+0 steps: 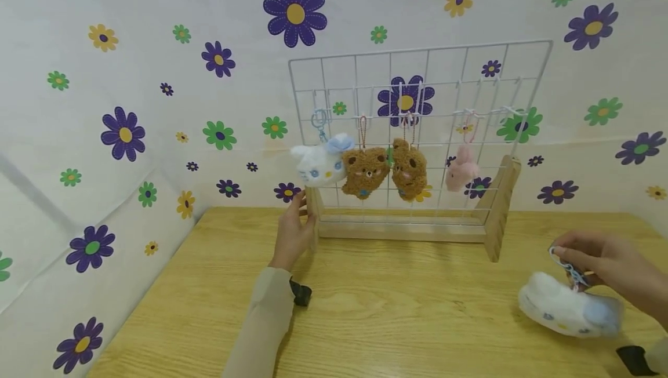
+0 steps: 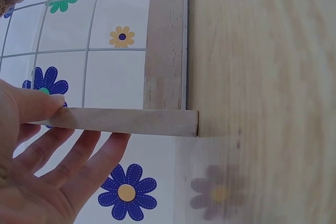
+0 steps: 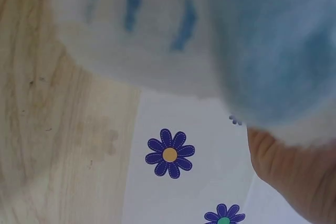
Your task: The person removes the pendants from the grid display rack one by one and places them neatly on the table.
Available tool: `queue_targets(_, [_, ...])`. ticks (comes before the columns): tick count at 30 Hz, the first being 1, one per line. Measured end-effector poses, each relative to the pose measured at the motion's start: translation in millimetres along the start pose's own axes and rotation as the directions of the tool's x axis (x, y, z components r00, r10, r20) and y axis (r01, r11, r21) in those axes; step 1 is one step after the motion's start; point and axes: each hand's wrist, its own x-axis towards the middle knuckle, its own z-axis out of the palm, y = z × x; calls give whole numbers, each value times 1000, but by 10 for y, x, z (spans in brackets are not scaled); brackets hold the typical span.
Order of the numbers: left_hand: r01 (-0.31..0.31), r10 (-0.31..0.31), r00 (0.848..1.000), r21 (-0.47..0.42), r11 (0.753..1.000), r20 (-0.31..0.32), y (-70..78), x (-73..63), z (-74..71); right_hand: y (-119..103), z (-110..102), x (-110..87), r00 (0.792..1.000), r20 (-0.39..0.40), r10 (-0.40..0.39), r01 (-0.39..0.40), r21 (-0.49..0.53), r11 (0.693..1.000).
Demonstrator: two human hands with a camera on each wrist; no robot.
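Note:
My left hand [image 1: 294, 233] grips the left wooden leg [image 2: 126, 121] of a display rack, thumb on one face and fingers on the other. From the rack's white wire grid [image 1: 428, 50] hang a white cat plush keychain [image 1: 318, 164], two brown bear plush charms [image 1: 365, 174] and a pink plush charm [image 1: 462, 170]. Off to the right, my right hand [image 1: 607, 262] pinches the blue chain [image 1: 569, 268] of a second white cat plush keychain [image 1: 561, 308] with a blue bow. That plush fills the upper right wrist view, blurred, and covers most of the hand there.
The rack's right wooden leg [image 1: 502, 215] stands on the wooden table [image 1: 391, 308], between the rack's left side and my right hand. Behind it hangs a white flower-patterned cloth [image 1: 235, 7]. Several white hooks [image 1: 365, 100] are on the grid.

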Motion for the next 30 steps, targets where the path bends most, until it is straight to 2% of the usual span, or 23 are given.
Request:
queue_targets(5, [-19,19,1000,8,1000,-4,15,13,-3,28,12,5,991,135,-7,8,-10,1000])
queue_targets(8, [-31,31,999,9,999,-7,13,20,-4,23,20,24,986,165,-5,8,-15,1000])
queue_targets(15, [-25,25,1000,10,1000,-2,10,21,-1,-31,11,79,998,63,31,-26,-77,997])
queue_targets(18, [-17,17,1000,12,1000,2,14,18,3,-19,31,105,1000,19,23,-21,-113,993])
queue_targets(23, [-5,5,1000,11,1000,10,19,11,9,86,115,146,998,-23,-60,57,-132,990])
queue_targets(30, [-6,6,1000,2,1000,12,26,4,13,169,204,182,984,30,-178,180,-73,981])
